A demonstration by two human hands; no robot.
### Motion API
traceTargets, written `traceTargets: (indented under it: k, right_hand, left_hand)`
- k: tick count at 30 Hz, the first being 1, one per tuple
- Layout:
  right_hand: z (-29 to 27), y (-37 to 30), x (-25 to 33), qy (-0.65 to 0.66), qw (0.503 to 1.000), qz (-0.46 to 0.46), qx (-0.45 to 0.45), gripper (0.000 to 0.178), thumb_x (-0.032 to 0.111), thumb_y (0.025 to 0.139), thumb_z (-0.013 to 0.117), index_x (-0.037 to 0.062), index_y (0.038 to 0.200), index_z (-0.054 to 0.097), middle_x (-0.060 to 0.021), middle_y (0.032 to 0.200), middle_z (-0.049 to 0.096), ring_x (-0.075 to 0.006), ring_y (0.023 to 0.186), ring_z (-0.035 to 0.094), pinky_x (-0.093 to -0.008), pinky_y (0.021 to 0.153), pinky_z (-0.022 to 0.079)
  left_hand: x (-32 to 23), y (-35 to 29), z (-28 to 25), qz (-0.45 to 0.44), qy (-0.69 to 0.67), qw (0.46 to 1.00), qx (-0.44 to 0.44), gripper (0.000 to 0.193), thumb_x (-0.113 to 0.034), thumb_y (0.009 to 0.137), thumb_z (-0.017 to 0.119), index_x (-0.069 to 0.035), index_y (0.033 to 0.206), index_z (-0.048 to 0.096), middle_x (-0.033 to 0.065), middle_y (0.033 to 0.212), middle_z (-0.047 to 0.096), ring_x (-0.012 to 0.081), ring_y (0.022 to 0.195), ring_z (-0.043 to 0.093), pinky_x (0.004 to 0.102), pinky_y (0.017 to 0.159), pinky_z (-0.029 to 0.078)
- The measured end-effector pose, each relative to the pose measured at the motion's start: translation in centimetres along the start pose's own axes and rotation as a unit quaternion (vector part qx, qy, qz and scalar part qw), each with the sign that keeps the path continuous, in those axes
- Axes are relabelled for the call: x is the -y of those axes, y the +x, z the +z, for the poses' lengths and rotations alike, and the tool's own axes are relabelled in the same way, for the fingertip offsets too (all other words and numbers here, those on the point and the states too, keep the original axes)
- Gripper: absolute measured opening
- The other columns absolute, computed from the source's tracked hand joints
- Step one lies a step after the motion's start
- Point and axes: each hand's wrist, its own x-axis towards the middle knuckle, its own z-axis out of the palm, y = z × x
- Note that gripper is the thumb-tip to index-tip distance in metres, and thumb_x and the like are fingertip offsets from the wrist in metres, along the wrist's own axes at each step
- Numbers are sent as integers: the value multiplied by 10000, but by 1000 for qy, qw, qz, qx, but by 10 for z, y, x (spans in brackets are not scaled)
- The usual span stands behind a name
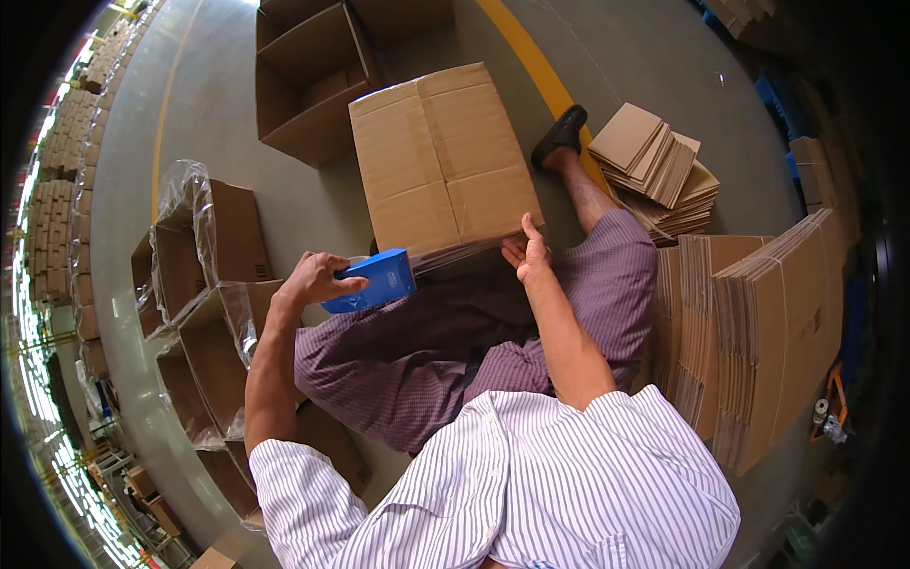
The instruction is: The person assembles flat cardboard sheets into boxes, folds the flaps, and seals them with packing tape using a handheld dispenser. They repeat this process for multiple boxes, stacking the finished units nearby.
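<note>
My left hand (325, 279) is closed around a blue tape dispenser (375, 284), just off the near left corner of a large cardboard box (444, 156). The box is closed, with a seam down the middle of the face turned toward me. At its near right corner, my right hand (532, 254) grips the edge, thumb up against the box and fingers bent below. A thin shiny band spans the near edge between both hands; whether it is tape or the box's side I cannot tell. My legs are spread on either side below the box.
Open boxes with dividers (313, 85) stand beyond the box. More open boxes edged with clear plastic (223, 228) sit at left. Cardboard pads (654, 166) are piled beside my foot (561, 136). Bundled flat cartons (782, 332) lean at right. A yellow line (531, 62) crosses the floor.
</note>
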Motion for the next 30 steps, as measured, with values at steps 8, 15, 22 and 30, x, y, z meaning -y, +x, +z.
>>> traceTargets:
  k: [8, 15, 22, 30]
  right_hand:
    - [0, 1, 4, -5, 999, -18, -46, 522, 501, 672, 869, 134, 885, 566, 28, 740, 562, -109, 581, 595, -269, 521, 546]
    - [6, -9, 8, -41, 996, -21, -71, 568, 562, 628, 863, 141, 855, 556, 39, 733, 557, -94, 566, 590, -202, 466, 453]
    - [3, -8, 11, -62, 996, -20, -64, 566, 565, 617, 869, 154, 833, 546, 53, 697, 538, -79, 554, 580, -199, 419, 364]
    - [1, -11, 10, -66, 995, -19, -71, 576, 581, 617, 864, 162, 854, 547, 53, 733, 538, -76, 590, 586, -189, 416, 327]
  left_hand:
    - [15, 12, -2, -33, -9, 998, 46, 533, -526, 782, 714, 0, 864, 702, 153, 690, 645, 234, 637, 646, 395, 622, 522]
    - [91, -25, -12, -125, 20, 991, 32, 606, -539, 724, 734, 13, 974, 726, 186, 805, 703, 265, 771, 707, 396, 726, 548]
    - [88, -21, -16, -215, 67, 971, 75, 648, -575, 726, 744, 18, 987, 725, 178, 848, 715, 306, 789, 707, 404, 734, 548]
    - [92, 45, 34, -159, 74, 983, 62, 686, -705, 728, 643, -76, 977, 761, 165, 938, 727, 303, 899, 704, 415, 787, 545]
